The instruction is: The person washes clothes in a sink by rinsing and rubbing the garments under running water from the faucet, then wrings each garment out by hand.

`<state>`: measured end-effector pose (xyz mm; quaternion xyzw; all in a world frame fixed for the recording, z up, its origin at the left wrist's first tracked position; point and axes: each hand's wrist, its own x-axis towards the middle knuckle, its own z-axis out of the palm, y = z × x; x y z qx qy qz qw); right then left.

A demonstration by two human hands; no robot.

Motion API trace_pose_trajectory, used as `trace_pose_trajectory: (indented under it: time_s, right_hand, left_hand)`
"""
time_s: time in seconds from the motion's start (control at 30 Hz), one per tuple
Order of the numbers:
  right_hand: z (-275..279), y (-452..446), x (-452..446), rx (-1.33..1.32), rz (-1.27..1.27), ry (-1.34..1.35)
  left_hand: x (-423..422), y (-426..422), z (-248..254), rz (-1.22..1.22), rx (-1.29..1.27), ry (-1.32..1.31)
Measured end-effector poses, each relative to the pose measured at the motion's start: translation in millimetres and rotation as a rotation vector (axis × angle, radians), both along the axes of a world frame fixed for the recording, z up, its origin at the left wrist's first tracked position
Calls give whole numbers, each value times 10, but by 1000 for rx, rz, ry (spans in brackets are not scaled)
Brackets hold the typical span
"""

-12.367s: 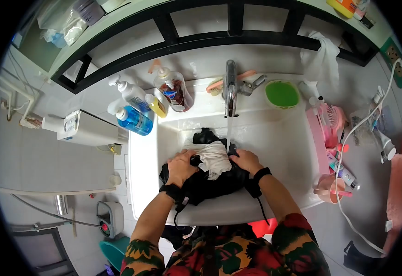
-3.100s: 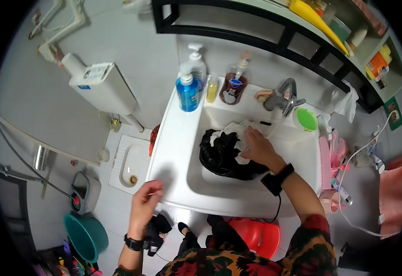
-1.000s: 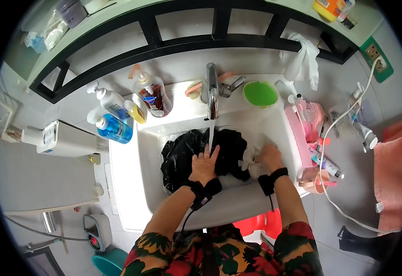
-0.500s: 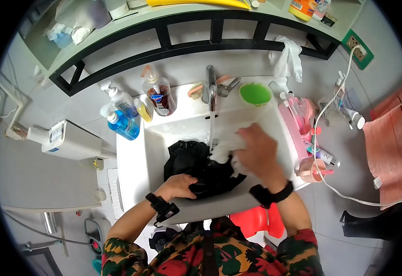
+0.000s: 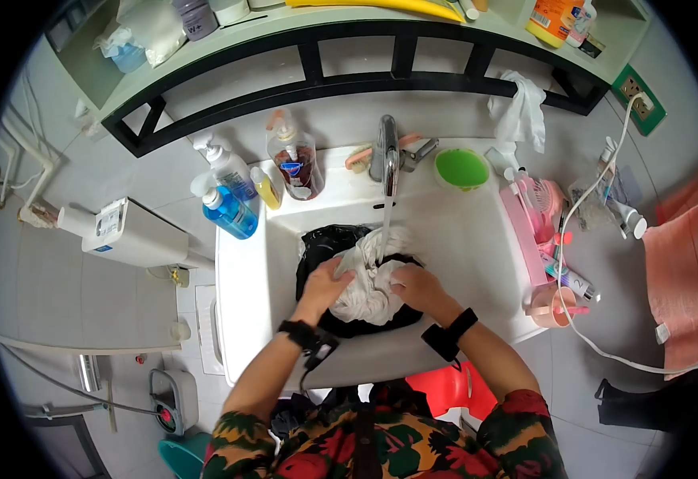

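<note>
A white cloth lies bunched on top of a wet black cloth in the white sink. Water from the chrome faucet runs down onto the white cloth. My left hand grips the left side of the white cloth, its fingers curled into the fabric. On the other side, my right hand has its fingers closed on the right part of the same cloth. The black cloth shows around the white one, at the back left and along the front.
Pump bottles, one blue and one dark red, stand on the sink's left rear rim. A green bowl sits at the back right. Beside the sink are a pink basket and a pink cup. A shelf hangs above.
The white cloth has come down from the right and now spreads over the black cloth. My right hand has lowered to it, and my left hand has moved from the black cloth to the white one.
</note>
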<state>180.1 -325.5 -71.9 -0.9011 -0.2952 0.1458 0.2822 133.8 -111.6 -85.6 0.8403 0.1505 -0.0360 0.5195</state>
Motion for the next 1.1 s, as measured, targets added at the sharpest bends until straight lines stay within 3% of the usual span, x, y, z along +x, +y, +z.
trace_pose_trajectory:
  time_s: [0.07, 0.13, 0.2, 0.27, 0.33, 0.43, 0.53, 0.57, 0.63, 0.73, 0.77, 0.83, 0.87, 0.93, 1.0, 1.1]
  right_hand:
    - [-54, -26, 69, -48, -77, 58]
    - [-252, -54, 83, 120, 37, 16]
    - [-396, -109, 105, 62, 48, 59]
    - [-386, -166, 147, 17, 57, 94]
    - [-256, -259, 168, -88, 85, 178]
    - [-179, -288, 174, -1, 126, 296]
    - [-32, -197, 126, 28, 235, 277]
    - [-121, -147, 105, 327, 217, 347]
    - [-56, -13, 64, 635, 198, 412]
    - [97, 224, 49, 849, 168, 322]
    - [76, 326, 58, 948, 115, 430]
    - [203, 488, 12, 977, -156, 288]
    - [277, 482, 12, 981, -152, 285]
    - [407, 456, 43, 917, -418, 327]
    - [623, 245, 75, 786, -537, 110]
    - [825, -52, 172, 800, -512, -1]
  left_hand:
    - [139, -208, -154, 7, -42, 34]
    - [200, -379, -36, -59, 345, 241]
    - [182, -358, -67, -109, 223, 382]
    - [74, -303, -218, 84, -688, 400]
    - [37, -305, 190, 280, -1080, 442]
    - [103, -283, 600, 431, -1348, 395]
    - [102, -350, 1090, 288, -1549, 318]
    - [88, -372, 1248, 287, -1547, 316]
    - [58, -405, 1528, 269, -1565, 254]
    - [41, -433, 1972, 296, -1535, 168]
    - [28, -439, 2051, 230, -1565, 106]
    - [16, -436, 2094, 225, -1569, 19]
    - [9, -427, 2118, 224, -1576, -68]
    - [-25, -354, 2131, 230, -1535, -109]
    - [-70, -171, 2007, 254, -1589, -113]
    - [-111, 48, 1527, 247, -1603, -121]
